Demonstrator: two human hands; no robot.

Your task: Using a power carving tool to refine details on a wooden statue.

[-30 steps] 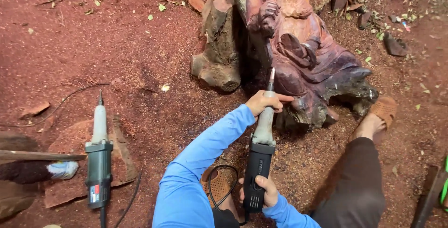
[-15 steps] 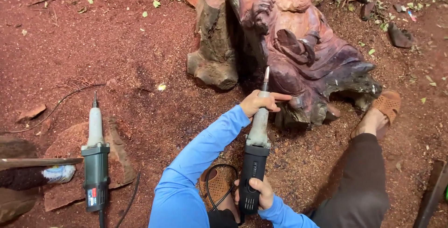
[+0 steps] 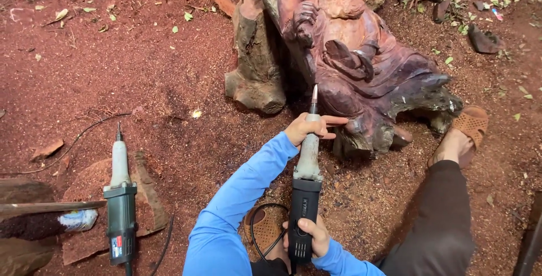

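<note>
I hold a grinder (image 3: 305, 188) with both hands, upright in front of me, its pointed bit up near the base of the wood carving (image 3: 361, 67). My left hand (image 3: 307, 129) is wrapped around the pale neck of the tool, fingers closed on it, with one finger stretched out to the right and touching the lower edge of the carving. My right hand (image 3: 313, 236) grips the black body low down, near where the black cord (image 3: 259, 231) loops out — closed tight around it. Both sleeves are blue.

The bit sits just beside the carving's dark lower left side, tip close to the wood; I cannot tell whether it touches. The carving stands on red sawdust-covered ground (image 3: 141, 72), reddish-purple, with a rough stump part on its left side.

My right foot in an orange sandal (image 3: 468, 126) rests just right of the carving's base, brown trouser leg running back toward me. My other sandal shows under the cord between my arms.

Well apart to my left lies a second grinder (image 3: 119, 197) — green body, pale neck, bit pointing away from me — resting on a flat reddish slab of wood (image 3: 147, 208). Its cord trails off across the ground. A thin flat stick (image 3: 51, 207) pokes in from the left edge, just beside that tool. Leaves and wood scraps are scattered around.
</note>
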